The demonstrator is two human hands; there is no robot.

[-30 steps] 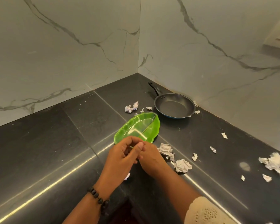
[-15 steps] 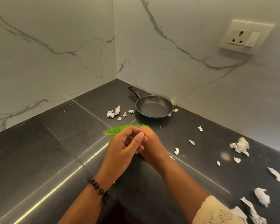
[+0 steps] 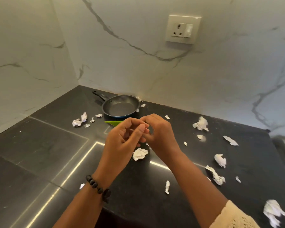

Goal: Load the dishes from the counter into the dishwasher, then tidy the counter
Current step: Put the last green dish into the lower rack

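Green plate [image 3: 113,123] mostly hidden behind left hand [image 3: 122,142] and right hand [image 3: 160,134]; only thin edge sliver visible. Hold on plate not discernible, fingers overlap. Paper scrap [image 3: 274,212] at lower right motion-blurred, outline unclear. Knit sleeve [image 3: 234,218] cut by bottom edge. Pan handle [image 3: 99,94] dark against black counter [image 3: 39,145], tip hard to trace. Counter's right end runs out of frame.

There is one camera, on the person's head. It looks forward and down at the black counter [image 3: 39,145] in the wall corner. The two hands are close below it.
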